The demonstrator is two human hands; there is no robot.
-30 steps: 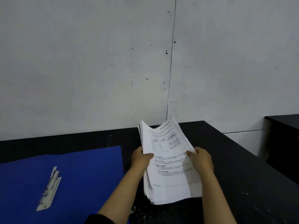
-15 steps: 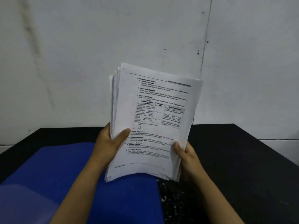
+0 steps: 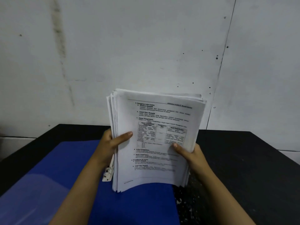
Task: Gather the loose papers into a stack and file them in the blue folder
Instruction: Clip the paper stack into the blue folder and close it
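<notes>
Paper stack (image 3: 155,140) upright over blue folder (image 3: 68,172) on desk's near-left part. I clamp its side edges: left hand (image 3: 112,143), right hand (image 3: 190,153). Thick, floppy, sheets slippery, edges uneven; I judge side grip safest. Metal fastener (image 3: 108,173) beside stack.

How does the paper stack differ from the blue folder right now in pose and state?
The paper stack is white with black print and stands nearly upright; the blue folder is plain blue and lies open, flat on the black table. The left hand and right hand hold the stack by its sides; neither grips the folder. The stack's sheet edges are uneven. The stack's bottom edge is over the folder.
</notes>
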